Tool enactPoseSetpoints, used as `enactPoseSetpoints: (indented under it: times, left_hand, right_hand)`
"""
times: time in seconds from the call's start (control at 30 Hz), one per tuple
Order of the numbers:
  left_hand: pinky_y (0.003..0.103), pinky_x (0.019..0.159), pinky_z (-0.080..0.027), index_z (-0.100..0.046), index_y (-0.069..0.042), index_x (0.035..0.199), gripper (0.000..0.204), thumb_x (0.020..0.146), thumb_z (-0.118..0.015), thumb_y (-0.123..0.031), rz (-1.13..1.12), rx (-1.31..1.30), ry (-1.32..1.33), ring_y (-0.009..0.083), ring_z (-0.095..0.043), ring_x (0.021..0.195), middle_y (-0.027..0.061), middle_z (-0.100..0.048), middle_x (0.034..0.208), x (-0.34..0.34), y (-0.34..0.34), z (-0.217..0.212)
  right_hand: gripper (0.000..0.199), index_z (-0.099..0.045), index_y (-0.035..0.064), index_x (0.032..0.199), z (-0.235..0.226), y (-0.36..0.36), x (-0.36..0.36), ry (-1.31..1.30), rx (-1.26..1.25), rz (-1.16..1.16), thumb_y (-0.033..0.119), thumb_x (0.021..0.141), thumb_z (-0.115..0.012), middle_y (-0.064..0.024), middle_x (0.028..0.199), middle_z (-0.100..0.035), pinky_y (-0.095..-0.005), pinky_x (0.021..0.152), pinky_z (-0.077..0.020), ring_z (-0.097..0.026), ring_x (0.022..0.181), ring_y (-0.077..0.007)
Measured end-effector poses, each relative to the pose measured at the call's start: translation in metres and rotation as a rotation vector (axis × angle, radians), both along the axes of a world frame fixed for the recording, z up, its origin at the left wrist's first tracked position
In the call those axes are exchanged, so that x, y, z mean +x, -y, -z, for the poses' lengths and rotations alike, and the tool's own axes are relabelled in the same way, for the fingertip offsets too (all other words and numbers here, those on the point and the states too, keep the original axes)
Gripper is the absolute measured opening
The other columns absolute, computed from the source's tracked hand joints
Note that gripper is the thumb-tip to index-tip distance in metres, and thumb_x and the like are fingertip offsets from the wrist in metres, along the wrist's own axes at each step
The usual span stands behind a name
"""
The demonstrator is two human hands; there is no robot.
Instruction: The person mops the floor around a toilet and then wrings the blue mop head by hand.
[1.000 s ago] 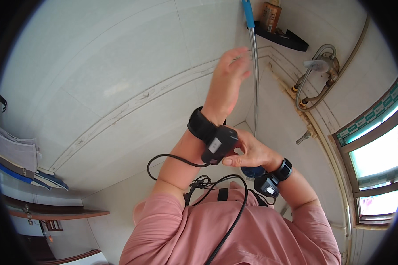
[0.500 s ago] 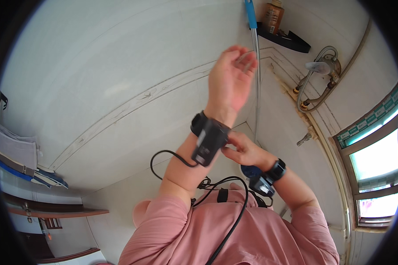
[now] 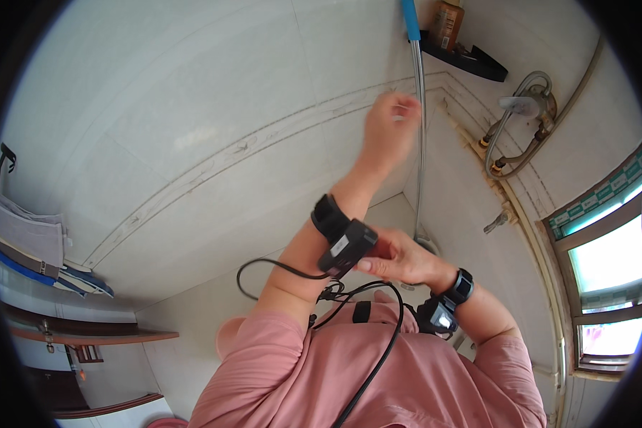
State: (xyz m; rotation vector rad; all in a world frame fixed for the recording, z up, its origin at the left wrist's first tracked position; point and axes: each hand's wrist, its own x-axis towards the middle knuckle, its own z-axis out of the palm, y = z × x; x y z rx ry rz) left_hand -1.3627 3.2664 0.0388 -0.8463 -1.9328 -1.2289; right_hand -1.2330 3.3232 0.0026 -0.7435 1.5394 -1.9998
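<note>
My left arm reaches up across the middle. At its end my left hand [image 3: 391, 132] is loosely curled and slightly blurred, nothing visible in its fingers, beside a metal pole [image 3: 419, 93] with a blue grip [image 3: 411, 20]. Strapped to that forearm by a black band [image 3: 329, 217] is a small black box-shaped device [image 3: 348, 247] with a cable [image 3: 278, 262]. My right hand [image 3: 408, 260] grips the device's right side between thumb and fingers; some fingertips are hidden behind it. On my right wrist sit another black band [image 3: 462, 285] and device [image 3: 436, 314].
A black corner shelf [image 3: 471, 60] holds an amber bottle [image 3: 448, 25]. Below it, a hose and valve fitting [image 3: 538, 107] and a small tap [image 3: 498, 222] are on the right wall, near a window [image 3: 610, 264]. Folded cloths [image 3: 32, 239] hang at left above a brown shelf [image 3: 100, 335].
My left hand has moved down and right, turning over, its fingers more curled. The device on the left forearm has tilted, and my right hand has shifted slightly lower with it.
</note>
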Motion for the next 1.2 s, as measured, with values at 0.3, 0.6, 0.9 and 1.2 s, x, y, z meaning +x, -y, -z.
enactPoseSetpoints:
  times: [0.3, 0.6, 0.9, 1.2]
  left_hand:
    - [0.031, 0.071, -0.049, -0.049, 0.003, 0.08, 0.006, 0.082, -0.046, -0.002, 1.277, 1.568, 1.069, 0.0197, -0.053, 0.073, 0.0103, -0.051, 0.076, 0.025, 0.004, -0.041]
    - [0.026, 0.061, -0.044, -0.05, 0.003, 0.082, 0.008, 0.081, -0.048, -0.004, 1.367, 1.359, 1.092, 0.0143, -0.048, 0.066, 0.0088, -0.051, 0.075, 0.037, -0.015, -0.051]
    - [0.026, 0.058, -0.044, -0.049, 0.005, 0.079, 0.004, 0.078, -0.049, 0.001, 0.843, 1.387, 1.074, 0.016, -0.048, 0.065, 0.0095, -0.05, 0.072, -0.019, -0.001, 0.007]
    - [0.024, 0.053, -0.04, -0.047, 0.004, 0.083, 0.006, 0.079, -0.047, -0.001, 1.003, 1.51, 1.125, 0.0139, -0.044, 0.061, 0.0073, -0.047, 0.072, -0.028, -0.014, 0.013]
  right_hand:
    - [0.023, -0.053, 0.0017, 0.099, 0.011, -0.032, -0.034, -0.495, 0.216, 0.164, 0.002, 0.077, -0.048, -0.0053, 0.086, -0.057, -0.0236, 0.066, -0.0425, -0.052, 0.073, -0.0112]
    - [0.024, -0.05, 0.0013, 0.102, 0.022, -0.021, -0.032, -0.531, 0.172, 0.193, 0.002, 0.078, -0.046, -0.0087, 0.089, -0.055, -0.0279, 0.077, -0.0407, -0.05, 0.087, -0.0147]
    - [0.015, -0.051, 0.0026, 0.092, 0.044, -0.021, -0.029, -0.263, 0.231, 0.202, 0.009, 0.08, -0.055, -0.0033, 0.077, -0.051, -0.0248, 0.057, -0.0417, -0.049, 0.066, -0.0114]
    - [0.017, -0.047, 0.0044, 0.097, 0.078, -0.025, -0.044, -0.355, 0.103, 0.285, 0.011, 0.082, -0.053, -0.0027, 0.092, -0.041, -0.0223, 0.063, -0.0408, -0.047, 0.076, -0.0099]
